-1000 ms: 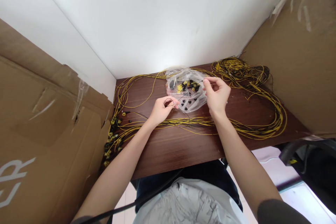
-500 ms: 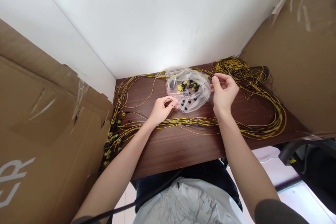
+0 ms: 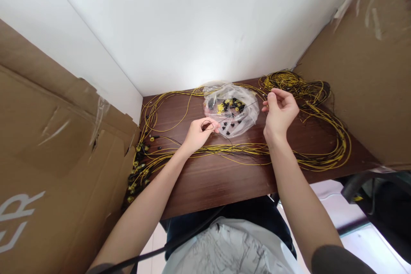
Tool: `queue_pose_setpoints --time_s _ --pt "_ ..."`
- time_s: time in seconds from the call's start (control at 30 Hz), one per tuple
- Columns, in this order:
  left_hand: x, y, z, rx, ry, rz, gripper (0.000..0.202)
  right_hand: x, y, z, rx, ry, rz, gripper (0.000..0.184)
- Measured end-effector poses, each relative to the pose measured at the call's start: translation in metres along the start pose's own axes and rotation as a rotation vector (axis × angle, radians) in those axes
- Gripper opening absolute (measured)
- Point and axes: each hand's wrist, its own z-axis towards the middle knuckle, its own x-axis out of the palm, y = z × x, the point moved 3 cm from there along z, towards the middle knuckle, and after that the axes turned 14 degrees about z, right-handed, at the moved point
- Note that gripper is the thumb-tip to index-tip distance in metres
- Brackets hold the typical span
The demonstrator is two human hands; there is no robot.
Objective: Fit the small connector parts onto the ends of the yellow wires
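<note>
A thin black wire (image 3: pixel 247 106) runs taut between my two hands, above a clear plastic bag (image 3: pixel 248 126). My left hand (image 3: pixel 201 132) pinches it near the bag's front left edge, and a small loop curls at the fingers. At the bag's right side, my right hand (image 3: pixel 280 109) is closed in a pinch on the wire's other end. Inside the bag lie several small yellow and black connector parts (image 3: pixel 236 105). A bundle of yellow and black wires (image 3: pixel 237 149) stretches across the brown table just in front of the hands.
Yellow and black connectors (image 3: pixel 138 171) cluster at the table's left end, against a cardboard box (image 3: pixel 64 150). A tangled wire coil (image 3: pixel 289 83) lies at the back right, by another cardboard sheet (image 3: pixel 362 94). A white wall (image 3: pixel 192 30) closes off the back.
My right hand has moved a little to the right, away from the left, and the span of wire between them is longer. My left hand stays in place.
</note>
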Motion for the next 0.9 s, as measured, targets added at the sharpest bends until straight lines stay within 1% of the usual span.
queue_pose_setpoints --time_s 0.17,0.33,0.43,0.53,0.63,0.73,0.8,0.9 --pt "-0.001 0.000 0.000 0.010 -0.021 -0.019 0.023 0.007 0.003 -0.005 0.106 0.083 0.066 0.016" --pt "-0.001 0.001 0.001 -0.009 -0.049 -0.074 0.030 0.018 0.005 -0.015 0.254 0.246 0.062 0.013" --pt "0.000 0.001 0.001 -0.014 -0.042 -0.102 0.035 0.024 0.005 -0.022 0.289 0.402 0.014 0.011" --pt "0.001 0.001 0.002 -0.016 -0.032 -0.103 0.037 0.030 0.005 -0.031 0.295 0.606 -0.040 0.011" --pt "0.000 0.002 0.002 -0.009 -0.031 -0.109 0.037 0.037 0.007 -0.042 0.293 0.816 -0.047 0.012" --pt "0.000 0.003 0.003 0.005 -0.047 -0.116 0.035 0.042 0.009 -0.052 0.311 0.961 -0.063 0.014" --pt "0.000 0.003 0.003 0.017 -0.057 -0.108 0.031 0.044 0.009 -0.055 0.313 1.000 -0.088 0.015" --pt "0.000 0.000 0.002 0.018 -0.058 -0.074 0.025 0.044 0.010 -0.055 0.303 1.004 -0.103 0.016"
